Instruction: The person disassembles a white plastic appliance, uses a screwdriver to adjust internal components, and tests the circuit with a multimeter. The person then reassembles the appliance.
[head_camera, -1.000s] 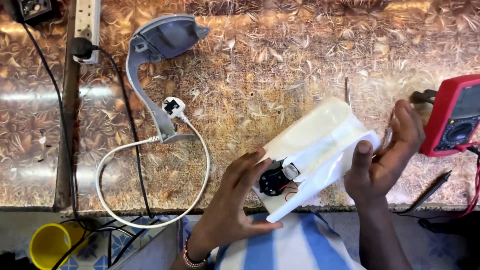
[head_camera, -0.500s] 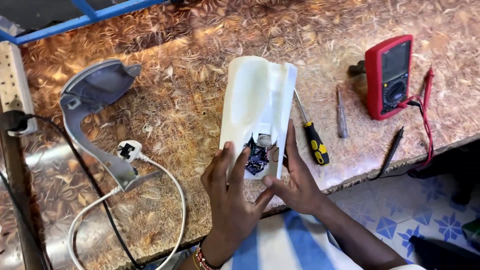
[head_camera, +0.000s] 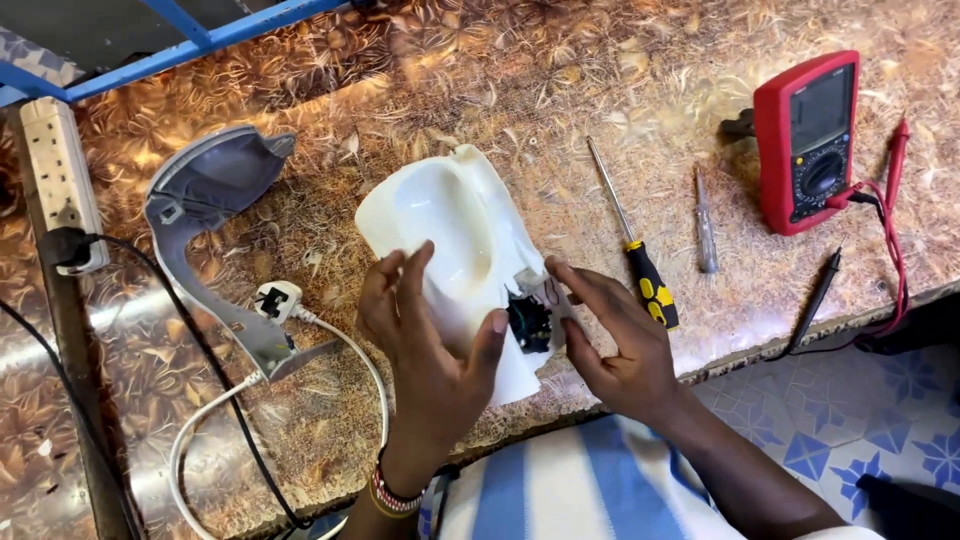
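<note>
Brown, leaf-patterned bench top (head_camera: 560, 90) fills my view, with a blue bar (head_camera: 200, 40) along its far edge and blue tiled floor (head_camera: 850, 440) at lower right. I count one white shell (head_camera: 450, 220), one grey handle (head_camera: 210, 200), one white plug (head_camera: 275, 300) on its white cable (head_camera: 190, 440), one power strip (head_camera: 60, 170), one red meter (head_camera: 815, 140) with two probes, one red (head_camera: 897, 150) and one black (head_camera: 820, 295), and two screwdrivers: a long one with a yellow-and-black grip (head_camera: 635, 245) and a small clear one (head_camera: 705, 220).

Both hands are on the shell, which sits at the near edge of the bench, centre of view. My left hand (head_camera: 425, 340) grips it from below: fingers spread across its white face, thumb pressed along the lower edge beside a black part (head_camera: 528, 322). My right hand (head_camera: 615, 335) touches the shell's right edge, fingertips (head_camera: 555, 268) just above that black part, fingers loosely curled rather than clamped. The black part lies between the left thumb and the right fingers. The handle lies to the left, well apart from the hands.
</note>
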